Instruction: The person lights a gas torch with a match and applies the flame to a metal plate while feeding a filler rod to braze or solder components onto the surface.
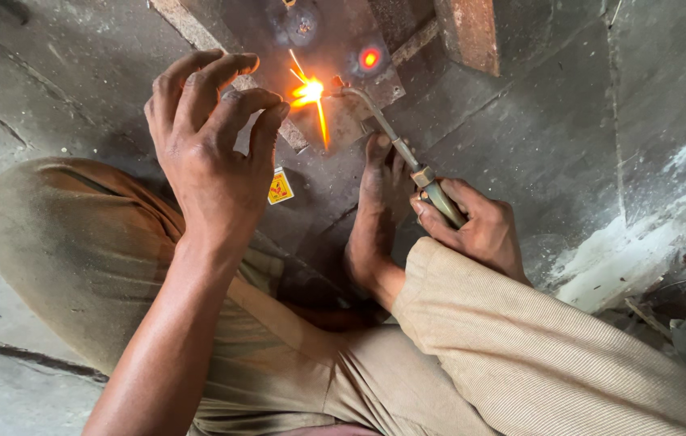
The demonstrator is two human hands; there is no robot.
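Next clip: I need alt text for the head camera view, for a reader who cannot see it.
The right hand grips a cutting torch whose flame throws sparks on a dark metal plate on the floor. The left hand hovers raised and empty beside the flame, above a small yellow box and a bare foot.

Your left hand (pixel 213 153) hovers with bare floor (pixel 44 73) open to its left. Just right of its fingertips the flame (pixel 309 91) throws sparks over the metal plate (pixel 335 48). A small yellow box (pixel 280 186) lies below them; your foot (pixel 377 218) and the torch (pixel 395 145) in your right hand (pixel 476 226) fill the gap beyond.
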